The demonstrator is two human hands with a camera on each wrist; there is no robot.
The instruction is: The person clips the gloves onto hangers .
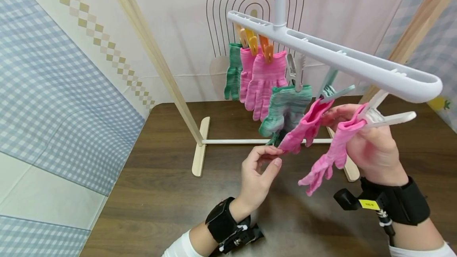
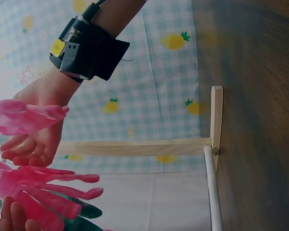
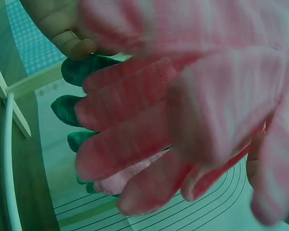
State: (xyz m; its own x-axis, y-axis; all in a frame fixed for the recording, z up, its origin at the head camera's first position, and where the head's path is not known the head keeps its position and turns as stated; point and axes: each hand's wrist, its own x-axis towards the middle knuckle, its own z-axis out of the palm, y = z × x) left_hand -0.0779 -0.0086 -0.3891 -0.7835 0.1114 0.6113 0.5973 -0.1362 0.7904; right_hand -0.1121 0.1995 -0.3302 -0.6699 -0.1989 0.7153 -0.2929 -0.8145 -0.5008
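Observation:
My left hand (image 1: 258, 177) has its fingertips at the lower tip of a pink striped glove (image 1: 301, 132), with the thumb apart below. A teal clothespin (image 1: 332, 90) clips that glove by its cuff. My right hand (image 1: 375, 150) reaches behind the nearest pink glove (image 1: 330, 154), its fingertips close to the other glove's cuff. A white clothespin (image 1: 380, 116) holds the nearest glove, which hides part of the right hand. In the left wrist view, the right hand's fingers (image 2: 31, 149) hang loosely bent between both gloves. Beside them hangs a green glove (image 1: 287, 104) on a grey clothespin (image 1: 294, 72).
A white hanger (image 1: 328, 52) carries the clothespins. Farther along it hang more pink gloves (image 1: 265, 80) and a green glove (image 1: 233, 72) on orange and yellow clothespins (image 1: 265, 46). The wooden rack (image 1: 160, 62) stands on a brown table (image 1: 150, 209), with a white lower bar (image 1: 232, 141).

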